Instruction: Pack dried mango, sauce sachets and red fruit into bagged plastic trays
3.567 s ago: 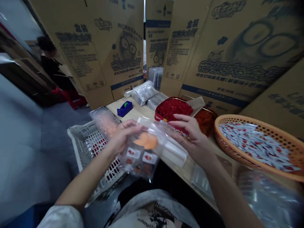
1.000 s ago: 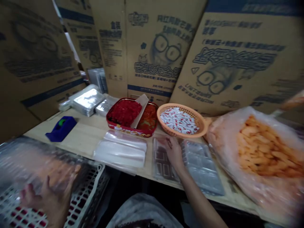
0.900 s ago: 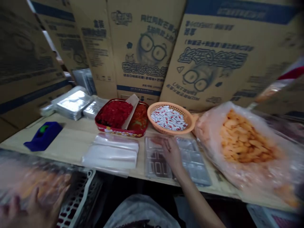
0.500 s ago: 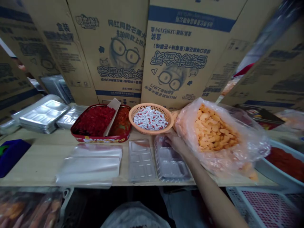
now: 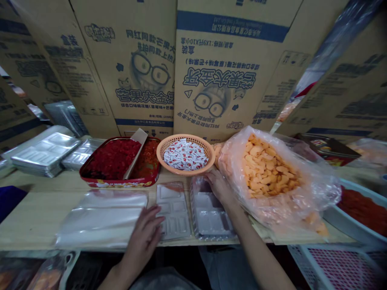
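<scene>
My left hand (image 5: pixel 146 231) is open, fingers spread, over the right edge of a pile of clear plastic bags (image 5: pixel 99 215) and the left edge of a flat clear compartment lid (image 5: pixel 175 211). My right hand (image 5: pixel 218 186) reaches to the far right corner of a clear compartment tray (image 5: pixel 213 213), its fingers bent around the rim; the fingertips are partly hidden. Just behind that hand stands an orange basket (image 5: pixel 160 155) full of small white-and-red sachets (image 5: pixel 186 155). Close on its right is a large plastic bag of orange chip-like pieces (image 5: pixel 269 169).
A red tin (image 5: pixel 121 183) with red food and a flat scoop (image 5: pixel 136 153) stands behind the bags. Stacked trays (image 5: pixel 45 155) are at left. A white tub (image 5: pixel 338 219) of red powder-like food sits at right. Cardboard boxes (image 5: pixel 217 40) wall the back.
My left hand has come into view from below and reached the bags and the lid. My right hand stays at the tray's far corner. The view has shifted slightly.
</scene>
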`<action>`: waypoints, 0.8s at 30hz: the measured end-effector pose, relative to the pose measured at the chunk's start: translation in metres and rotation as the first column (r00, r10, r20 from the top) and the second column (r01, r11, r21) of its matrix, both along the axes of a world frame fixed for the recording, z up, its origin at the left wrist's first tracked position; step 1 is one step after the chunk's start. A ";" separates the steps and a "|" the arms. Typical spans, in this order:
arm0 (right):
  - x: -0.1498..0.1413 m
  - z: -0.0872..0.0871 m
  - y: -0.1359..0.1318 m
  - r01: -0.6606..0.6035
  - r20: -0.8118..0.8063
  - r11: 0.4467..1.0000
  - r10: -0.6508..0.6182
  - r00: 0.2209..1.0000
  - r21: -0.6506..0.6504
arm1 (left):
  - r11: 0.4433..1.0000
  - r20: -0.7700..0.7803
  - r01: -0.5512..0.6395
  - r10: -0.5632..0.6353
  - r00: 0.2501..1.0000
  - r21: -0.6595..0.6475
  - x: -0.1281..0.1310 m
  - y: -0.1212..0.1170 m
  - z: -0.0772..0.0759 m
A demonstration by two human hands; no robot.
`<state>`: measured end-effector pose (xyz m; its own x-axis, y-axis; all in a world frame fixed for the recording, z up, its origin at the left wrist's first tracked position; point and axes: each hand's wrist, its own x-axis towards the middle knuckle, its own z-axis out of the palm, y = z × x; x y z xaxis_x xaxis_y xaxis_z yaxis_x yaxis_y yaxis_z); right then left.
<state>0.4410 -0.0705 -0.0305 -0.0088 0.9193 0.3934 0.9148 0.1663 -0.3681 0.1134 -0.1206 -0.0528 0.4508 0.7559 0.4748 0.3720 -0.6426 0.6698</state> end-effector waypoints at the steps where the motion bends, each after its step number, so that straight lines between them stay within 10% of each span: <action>1: -0.001 0.001 0.000 -0.002 0.006 1.000 0.002 1.000 0.015 | 0.993 -0.017 0.088 -0.090 0.996 -0.073 0.020 0.002 0.001; 5: -0.003 0.006 -0.008 -0.002 0.038 0.999 0.000 0.999 0.053 | 0.893 0.104 0.281 -0.261 0.960 -0.351 0.085 0.009 0.000; 14: -0.017 0.041 -0.023 -0.076 -0.024 0.968 0.084 0.996 0.241 | 0.741 0.483 0.267 0.088 0.871 -0.616 0.136 0.013 0.023; 20: -0.031 0.073 0.039 -0.042 -0.138 0.998 0.049 0.989 0.052 | 0.279 0.625 0.560 0.317 0.713 -0.780 0.107 0.025 0.050; 24: -0.033 0.059 0.110 0.027 0.022 0.945 -0.021 1.000 -0.326 | 0.186 0.582 0.557 0.377 0.720 -0.809 0.069 0.038 0.052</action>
<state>0.4080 0.0392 0.0280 0.0110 0.9973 0.0721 0.9239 0.0175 -0.3823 0.1822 -0.0825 -0.0012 0.5496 0.7411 -0.3857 -0.3668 0.6288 0.6856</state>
